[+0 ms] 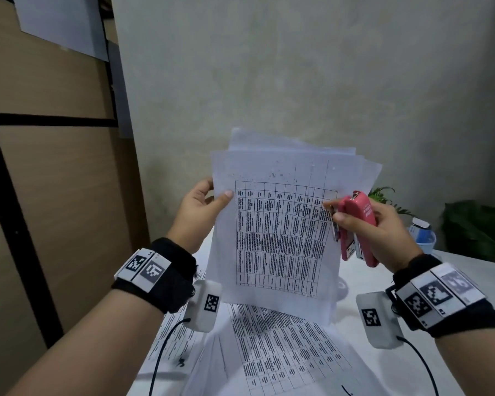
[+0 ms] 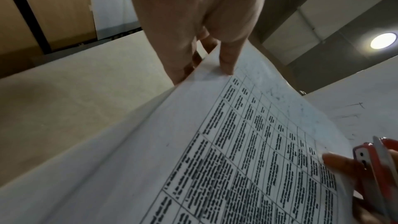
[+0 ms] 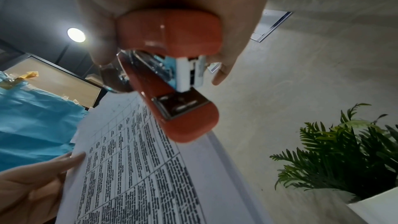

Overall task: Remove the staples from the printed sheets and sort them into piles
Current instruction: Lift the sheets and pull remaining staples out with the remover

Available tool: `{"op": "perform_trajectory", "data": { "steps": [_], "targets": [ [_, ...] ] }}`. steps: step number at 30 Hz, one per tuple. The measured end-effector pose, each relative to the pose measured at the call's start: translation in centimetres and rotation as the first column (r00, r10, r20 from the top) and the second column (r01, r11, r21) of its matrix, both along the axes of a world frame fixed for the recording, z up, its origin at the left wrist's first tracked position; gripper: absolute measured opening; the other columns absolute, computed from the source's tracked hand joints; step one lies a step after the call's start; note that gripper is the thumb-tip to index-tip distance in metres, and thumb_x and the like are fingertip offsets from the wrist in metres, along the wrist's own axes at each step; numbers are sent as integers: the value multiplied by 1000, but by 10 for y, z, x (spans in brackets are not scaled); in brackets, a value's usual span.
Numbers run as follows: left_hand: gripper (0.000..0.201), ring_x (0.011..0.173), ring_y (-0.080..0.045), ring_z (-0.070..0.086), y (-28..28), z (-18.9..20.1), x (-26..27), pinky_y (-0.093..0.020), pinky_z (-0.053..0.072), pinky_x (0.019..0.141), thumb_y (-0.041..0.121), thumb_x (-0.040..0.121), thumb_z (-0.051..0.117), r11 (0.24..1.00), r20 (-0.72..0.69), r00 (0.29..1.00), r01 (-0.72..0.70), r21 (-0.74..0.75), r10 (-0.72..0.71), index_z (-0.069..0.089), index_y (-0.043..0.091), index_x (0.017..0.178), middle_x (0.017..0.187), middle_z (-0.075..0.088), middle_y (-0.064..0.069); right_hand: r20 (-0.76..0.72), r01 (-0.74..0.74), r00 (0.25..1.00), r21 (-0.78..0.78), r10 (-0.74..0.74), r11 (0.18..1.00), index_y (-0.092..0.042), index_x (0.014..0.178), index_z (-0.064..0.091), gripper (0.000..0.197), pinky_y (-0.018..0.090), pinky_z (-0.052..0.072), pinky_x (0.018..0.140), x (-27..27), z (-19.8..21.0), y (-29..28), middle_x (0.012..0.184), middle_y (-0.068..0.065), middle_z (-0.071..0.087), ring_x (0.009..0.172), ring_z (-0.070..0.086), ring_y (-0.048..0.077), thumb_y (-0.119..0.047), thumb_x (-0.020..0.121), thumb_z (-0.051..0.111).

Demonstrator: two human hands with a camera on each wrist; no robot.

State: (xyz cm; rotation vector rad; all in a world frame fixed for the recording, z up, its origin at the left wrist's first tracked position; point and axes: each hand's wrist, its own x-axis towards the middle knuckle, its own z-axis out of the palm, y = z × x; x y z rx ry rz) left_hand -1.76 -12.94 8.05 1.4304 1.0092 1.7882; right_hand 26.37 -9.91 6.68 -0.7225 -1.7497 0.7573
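Note:
A bundle of printed sheets (image 1: 280, 238) with a dense table stands upright above the table top. My left hand (image 1: 209, 200) pinches its left edge, thumb on the front page and fingers behind; the left wrist view shows the thumb (image 2: 226, 60) pressed on the sheets (image 2: 237, 151). My right hand (image 1: 363, 224) grips a pink stapler (image 1: 357, 227) at the bundle's right edge, one fingertip touching the page. In the right wrist view the stapler (image 3: 172, 74) points its metal end toward the sheets (image 3: 140, 168). I cannot make out a staple.
More printed sheets (image 1: 277, 352) lie flat on the white table (image 1: 383, 367) below the bundle. A green plant (image 1: 475, 230) and a small blue-white container (image 1: 422, 232) stand at the back right. A plain wall rises close behind; wooden panels are on the left.

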Motion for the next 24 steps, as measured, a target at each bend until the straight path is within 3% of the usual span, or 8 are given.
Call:
{"op": "perform_trajectory", "data": {
  "steps": [5,9,11,13,16,18,21,24],
  "targets": [
    [6,84,-28,61,8,-5,-6,-45,53,80,17,89,64,1000,1,1000,-23,-13,23,62,11,90,88,67,-14,-8,1,1000,-13,-1,1000,-18,106,68,31,20,54,67,-1,1,1,100,1,70,79,67,6,-32,78,71],
    [52,62,-23,29,11,-14,-5,-33,31,60,50,75,72,974,-90,970,-218,66,224,37,17,55,60,30,-6,-38,-24,999,-74,21,997,-15,106,68,24,23,56,61,-4,4,-1,84,4,67,63,65,9,-21,83,62],
    [54,52,-17,29,11,-17,-2,-25,29,56,46,82,67,961,-150,950,-263,81,273,32,16,54,51,29,1,-45,-42,998,-117,37,992,-16,106,68,32,24,53,58,-6,5,-2,78,1,66,61,64,11,-29,78,63],
    [37,47,-5,44,10,-20,4,-21,40,53,34,91,60,959,-189,941,-277,53,282,45,21,60,48,47,16,-57,-58,997,-168,49,984,-16,101,69,29,24,52,54,-9,5,-3,70,1,65,56,64,12,-31,77,62],
    [6,85,-12,66,12,-26,11,-38,54,84,28,96,52,968,-204,947,-252,5,248,56,25,93,89,68,10,-150,-106,986,-241,70,965,-11,89,67,23,29,53,52,-17,6,-7,65,7,62,50,60,16,-29,75,62],
    [13,88,-16,64,16,-26,13,-39,52,88,32,96,52,961,-130,952,-275,34,277,54,19,95,95,67,4,-226,-132,971,-247,75,960,-11,93,69,30,31,55,55,-22,10,-10,74,7,63,51,60,14,-32,74,60],
    [52,81,-16,50,17,-19,17,-42,47,78,61,80,59,943,0,948,-318,100,320,54,11,93,88,54,0,-355,-195,929,-225,106,955,-14,94,71,27,30,56,55,-26,19,-13,89,4,65,52,60,13,-32,77,60],
    [58,67,-18,42,18,-18,17,-39,43,63,63,76,63,949,86,950,-306,72,300,48,7,81,74,46,-4,-305,-213,943,-251,132,944,-14,98,72,31,31,55,58,-24,25,-14,89,6,63,56,60,21,-34,77,62]
  ]
}}
